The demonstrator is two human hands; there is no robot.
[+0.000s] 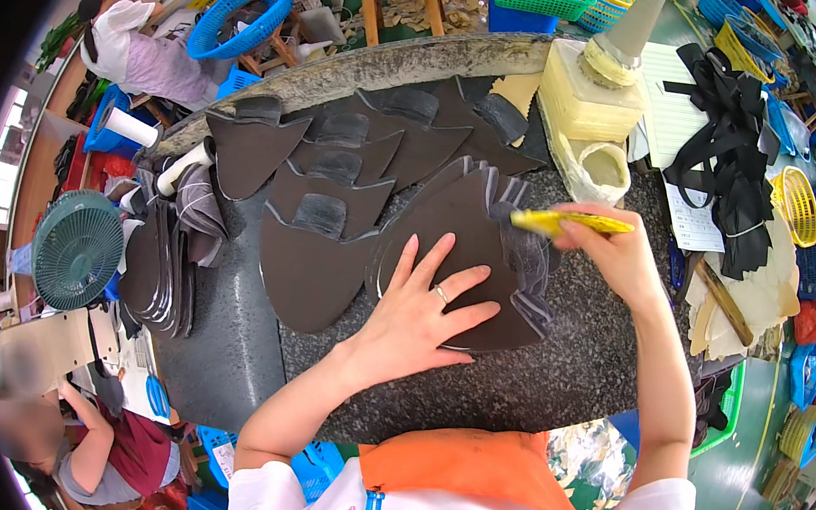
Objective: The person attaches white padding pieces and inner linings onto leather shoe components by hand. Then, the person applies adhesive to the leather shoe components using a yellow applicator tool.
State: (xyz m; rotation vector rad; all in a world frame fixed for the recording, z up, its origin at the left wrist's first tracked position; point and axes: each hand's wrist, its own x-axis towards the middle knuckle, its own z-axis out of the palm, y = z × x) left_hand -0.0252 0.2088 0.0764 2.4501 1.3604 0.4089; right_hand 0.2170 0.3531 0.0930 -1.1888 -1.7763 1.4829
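Observation:
My left hand [423,302] lies flat with spread fingers on a fanned stack of dark brown shoe-upper pieces [447,219]. A ring is on one finger. My right hand [619,254] is closed round a yellow-handled brush [543,220]. The brush's dark tip touches the fanned grey edges [520,258] along the stack's right side, which look wet. To the left and beyond, more brown pieces [315,280] overlap in rows, each with a shiny dark patch at its top edge. A cream, crusted glue pot [604,167] stands beyond my right hand.
Left on the dark stone table [393,389] are another stack of pieces [160,267] and a green fan [77,247]. Black straps [728,140], a paper sheet [692,217] and a wooden stick [725,303] lie at right. Two people [150,44] [106,432] are at the left.

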